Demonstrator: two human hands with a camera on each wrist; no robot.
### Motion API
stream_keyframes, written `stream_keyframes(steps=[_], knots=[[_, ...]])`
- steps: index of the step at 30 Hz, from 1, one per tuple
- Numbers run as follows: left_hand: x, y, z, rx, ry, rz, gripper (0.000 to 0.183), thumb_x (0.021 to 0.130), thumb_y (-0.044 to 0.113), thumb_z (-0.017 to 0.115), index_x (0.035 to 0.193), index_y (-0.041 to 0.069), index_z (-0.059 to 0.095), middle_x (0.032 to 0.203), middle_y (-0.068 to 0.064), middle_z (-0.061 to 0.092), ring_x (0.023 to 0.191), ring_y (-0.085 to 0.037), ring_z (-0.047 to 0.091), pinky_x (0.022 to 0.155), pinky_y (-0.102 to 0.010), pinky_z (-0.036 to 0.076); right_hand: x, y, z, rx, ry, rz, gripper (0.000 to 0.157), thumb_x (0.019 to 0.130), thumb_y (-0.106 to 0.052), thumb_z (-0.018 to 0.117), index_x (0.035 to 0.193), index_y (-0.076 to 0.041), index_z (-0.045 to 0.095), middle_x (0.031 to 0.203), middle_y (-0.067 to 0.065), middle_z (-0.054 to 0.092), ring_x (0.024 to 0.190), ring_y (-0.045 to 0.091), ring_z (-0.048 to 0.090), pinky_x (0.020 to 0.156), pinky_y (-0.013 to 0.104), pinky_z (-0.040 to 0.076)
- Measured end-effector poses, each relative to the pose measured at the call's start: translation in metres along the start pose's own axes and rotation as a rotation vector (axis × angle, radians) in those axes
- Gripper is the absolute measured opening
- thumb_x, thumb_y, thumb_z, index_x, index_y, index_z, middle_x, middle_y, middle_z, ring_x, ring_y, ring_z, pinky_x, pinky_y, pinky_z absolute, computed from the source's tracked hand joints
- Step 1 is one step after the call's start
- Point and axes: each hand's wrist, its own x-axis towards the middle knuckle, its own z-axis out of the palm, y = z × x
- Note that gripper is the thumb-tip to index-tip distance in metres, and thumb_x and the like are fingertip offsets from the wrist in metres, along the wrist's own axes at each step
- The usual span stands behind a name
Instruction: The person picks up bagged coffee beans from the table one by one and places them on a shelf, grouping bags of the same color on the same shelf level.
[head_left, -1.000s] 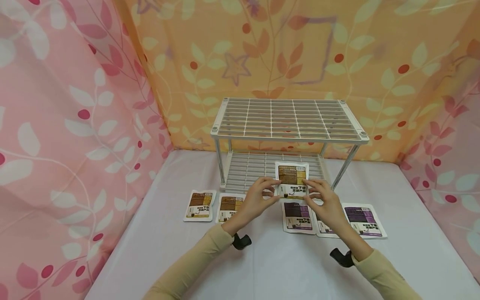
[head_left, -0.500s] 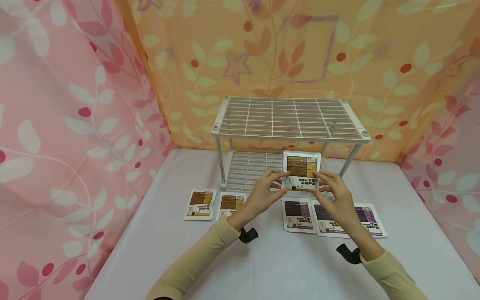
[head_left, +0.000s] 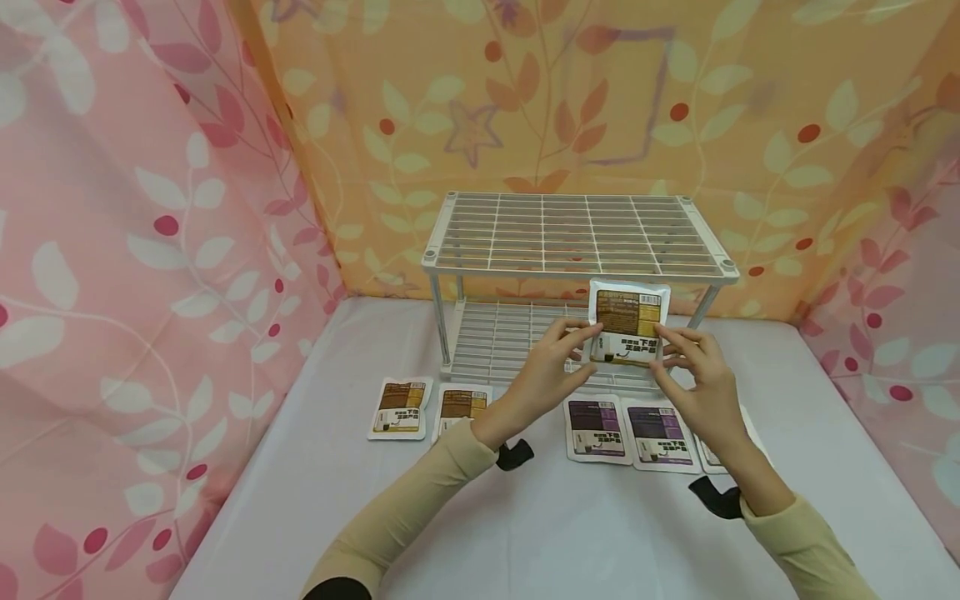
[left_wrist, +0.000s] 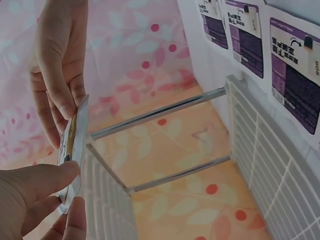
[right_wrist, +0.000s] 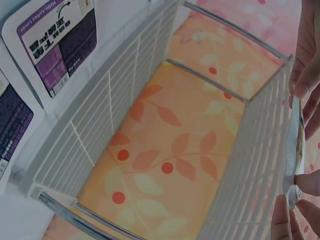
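Observation:
A white flat pouch with a brown and yellow label (head_left: 628, 321) is held upright in front of the right part of a white wire rack (head_left: 577, 273). My left hand (head_left: 551, 367) pinches its left edge between thumb and fingers. At the opposite edge, my right hand (head_left: 701, 387) grips it the same way. Seen edge-on in the left wrist view, the pouch (left_wrist: 74, 145) is thin and spans both hands. The right wrist view also catches the pouch (right_wrist: 294, 150) from the side, level with the rack's upper shelf.
Two brown-labelled pouches, one at far left (head_left: 401, 408) and one beside it (head_left: 459, 404), lie on the white table (head_left: 300, 500). Purple-labelled pouches (head_left: 597, 429) form a row before the rack, the rightmost partly hidden by my right arm. Metal posts (head_left: 440, 321) support the rack's corners.
Both hands have raised the brown-labelled pouch and carried it rightward, from before the lower shelf up to the top shelf's front edge. The middle purple pouch has come into fuller view.

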Motion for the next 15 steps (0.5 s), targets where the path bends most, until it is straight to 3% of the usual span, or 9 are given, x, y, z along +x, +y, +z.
stream_keyframes(steps=[6, 15], knots=[[0.01, 0.011, -0.002, 0.046, -0.02, 0.01, 0.061, 0.084, 0.005, 0.066, 0.14, 0.01, 0.04, 0.132, -0.01, 0.039, 0.101, -0.016, 0.054, 0.081, -0.011, 0.046, 0.008, -0.002, -0.011, -0.007, 0.025, -0.044, 0.06, 0.069, 0.016, 0.071, 0.125, -0.001, 0.057, 0.116, 0.017, 0.053, 0.089, 0.0, 0.052, 0.081, 0.001, 0.04], [0.027, 0.019, -0.005, 0.121, 0.001, 0.042, 0.062, 0.084, 0.009, 0.067, 0.14, 0.008, 0.04, 0.134, -0.01, 0.04, 0.102, -0.017, 0.052, 0.084, -0.012, 0.043, 0.019, 0.001, -0.026, -0.107, -0.005, -0.113, 0.075, 0.058, 0.012, 0.08, 0.127, -0.004, 0.057, 0.129, 0.017, 0.051, 0.09, 0.017, 0.052, 0.087, 0.002, 0.031]])
